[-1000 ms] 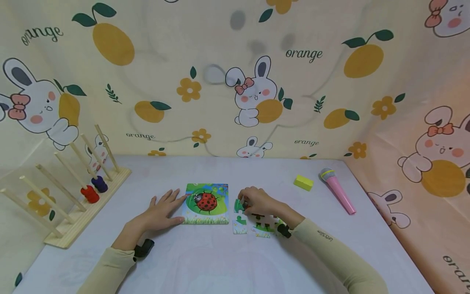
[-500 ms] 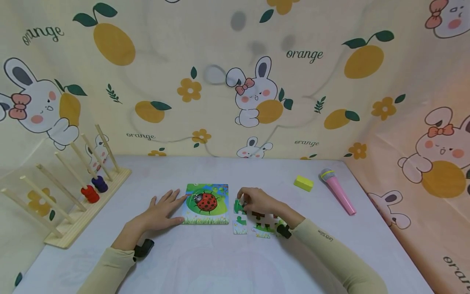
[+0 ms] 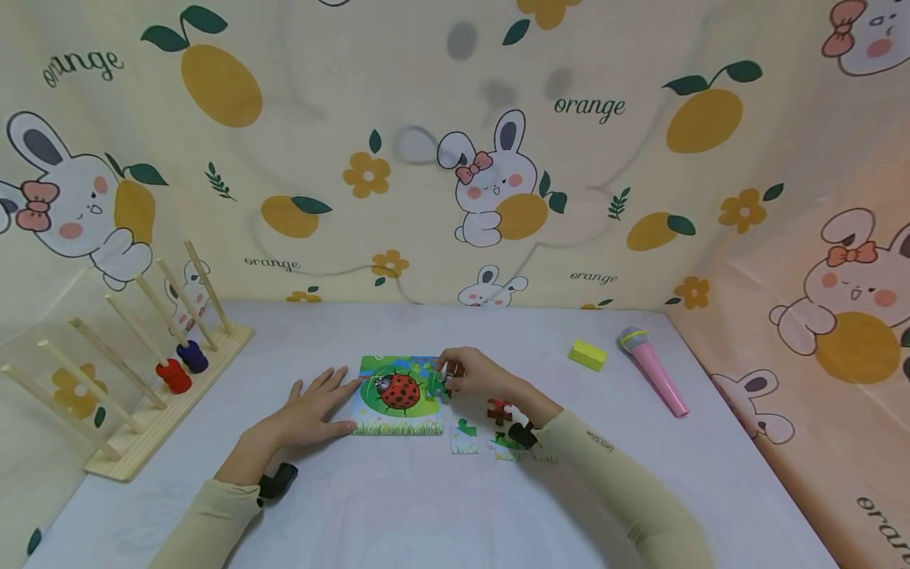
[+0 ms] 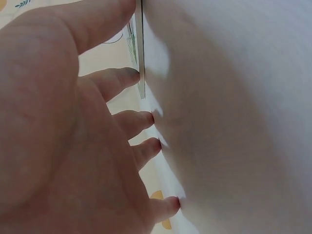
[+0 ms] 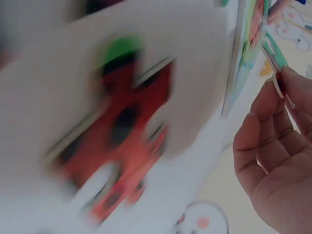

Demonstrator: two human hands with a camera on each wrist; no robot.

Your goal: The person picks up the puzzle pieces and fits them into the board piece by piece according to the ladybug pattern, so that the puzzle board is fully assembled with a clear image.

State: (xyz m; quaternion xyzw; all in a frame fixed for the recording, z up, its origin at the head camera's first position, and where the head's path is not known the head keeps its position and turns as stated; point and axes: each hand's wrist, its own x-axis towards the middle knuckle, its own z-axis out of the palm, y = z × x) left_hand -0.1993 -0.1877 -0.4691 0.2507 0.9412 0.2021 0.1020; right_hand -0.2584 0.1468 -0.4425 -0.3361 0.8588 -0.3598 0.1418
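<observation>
A square ladybug puzzle board (image 3: pixel 400 425) lies flat on the table. My left hand (image 3: pixel 313 412) is spread at its left side, with the thumb and index fingertips at its edge; the left wrist view shows the other fingertips (image 4: pixel 152 144) on the table. My right hand (image 3: pixel 478 374) is over the board's right edge and pinches a green puzzle piece (image 5: pixel 276 57) with some red on it between thumb and fingers. Several loose puzzle pieces (image 3: pixel 465 441) lie right of the board, including a red one with black spots (image 5: pixel 139 141), blurred in the right wrist view.
On the left stands a wooden peg rack (image 3: pixel 129 462) with red beads (image 3: pixel 174 376) and dark purple beads (image 3: pixel 193 357) on its pegs. Toward the back right lie a yellow block (image 3: pixel 588 355) and a pink toy microphone (image 3: pixel 656 371). A printed cloth backdrop rises behind the table.
My right hand has lifted the green puzzle piece from among the loose pieces and carried it left to the board's right edge. The left hand has stayed still.
</observation>
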